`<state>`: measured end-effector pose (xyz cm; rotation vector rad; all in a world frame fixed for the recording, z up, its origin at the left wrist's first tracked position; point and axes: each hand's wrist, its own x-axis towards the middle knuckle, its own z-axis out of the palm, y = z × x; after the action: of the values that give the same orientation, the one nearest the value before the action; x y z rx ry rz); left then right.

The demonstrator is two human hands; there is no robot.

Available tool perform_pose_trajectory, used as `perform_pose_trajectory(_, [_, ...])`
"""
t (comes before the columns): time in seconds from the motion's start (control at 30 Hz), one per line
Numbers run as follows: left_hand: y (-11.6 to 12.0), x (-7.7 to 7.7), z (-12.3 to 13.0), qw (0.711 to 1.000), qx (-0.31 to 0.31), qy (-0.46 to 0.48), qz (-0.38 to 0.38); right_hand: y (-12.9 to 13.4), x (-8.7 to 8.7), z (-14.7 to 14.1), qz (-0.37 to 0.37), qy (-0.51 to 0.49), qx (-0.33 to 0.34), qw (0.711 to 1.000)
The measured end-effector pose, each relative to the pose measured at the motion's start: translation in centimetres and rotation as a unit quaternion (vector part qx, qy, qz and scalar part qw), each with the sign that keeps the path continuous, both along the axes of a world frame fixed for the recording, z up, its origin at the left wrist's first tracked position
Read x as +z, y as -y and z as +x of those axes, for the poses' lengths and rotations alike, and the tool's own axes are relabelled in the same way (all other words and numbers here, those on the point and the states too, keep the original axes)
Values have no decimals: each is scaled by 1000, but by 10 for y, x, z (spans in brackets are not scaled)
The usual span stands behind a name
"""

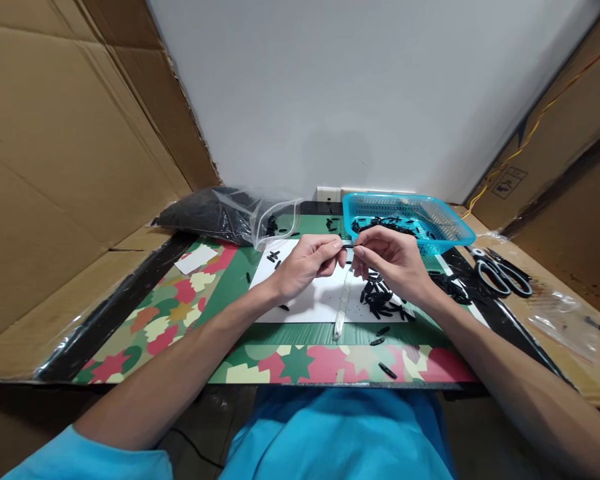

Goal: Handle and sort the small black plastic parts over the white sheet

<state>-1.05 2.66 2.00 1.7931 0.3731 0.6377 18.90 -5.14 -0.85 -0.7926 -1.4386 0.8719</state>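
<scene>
Between my two hands, above a white sheet (pixel 310 303), is a small slim black piece (pixel 348 246). My left hand (pixel 314 259) pinches its left end, and the fingertips of my right hand (pixel 387 257) close on its right end. Fingers cover most of the piece, so its exact kind is unclear. Under my right hand lies a heap of small oblong black pieces (pixel 380 299). A narrow whitish strip (pixel 341 310) runs down the sheet below the hands. A few more black pieces (pixel 274 256) lie on the sheet's left side.
A blue plastic basket (pixel 460 233) holding black pieces stands at the back right. A clear zip bag (pixel 220 212) full of black material lies back left. Scissors (pixel 503 272) and a small clear bag (pixel 565 323) are on the right. Cardboard walls (pixel 70 133) flank the table.
</scene>
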Motion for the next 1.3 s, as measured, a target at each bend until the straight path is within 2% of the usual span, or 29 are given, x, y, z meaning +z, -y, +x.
perform_pose_trajectory(0.2, [0,0,0,1000,18,-14,2,1,0,0,-7,20,-12,1000])
perform_pose_trajectory(0.3, [-3,-2,1,999,51,0,14,0,0,1,-13,29,-18,999])
perform_pose_trajectory(0.4, [-8,-5,0,989,136,21,49,-1,-1,2,-21,20,-27,999])
perform_pose_trajectory(0.5, [-15,-6,-3,968,237,55,61,-1,-2,4,-27,7,-36,999])
perform_pose_trajectory(0.57, [-18,-5,-4,961,259,78,49,-1,-2,4,-28,5,-41,999])
perform_pose_trajectory(0.63, [-18,-5,-4,967,238,78,45,0,-2,3,-25,15,-48,998])
perform_pose_trajectory(0.77, [-7,-4,0,989,132,12,62,1,0,3,6,53,-57,997])
perform_pose_trajectory(0.97, [9,-3,3,998,5,-46,50,5,0,3,38,72,-64,995])
perform_pose_trajectory(1.07, [9,-3,4,998,-6,-48,33,5,0,2,39,61,-64,995])
perform_pose_trajectory(1.2, [4,-7,3,1000,12,-14,-18,5,-1,1,43,59,-73,995])
perform_pose_trajectory(1.3, [0,-9,2,999,25,2,-29,5,-1,2,47,63,-84,993])
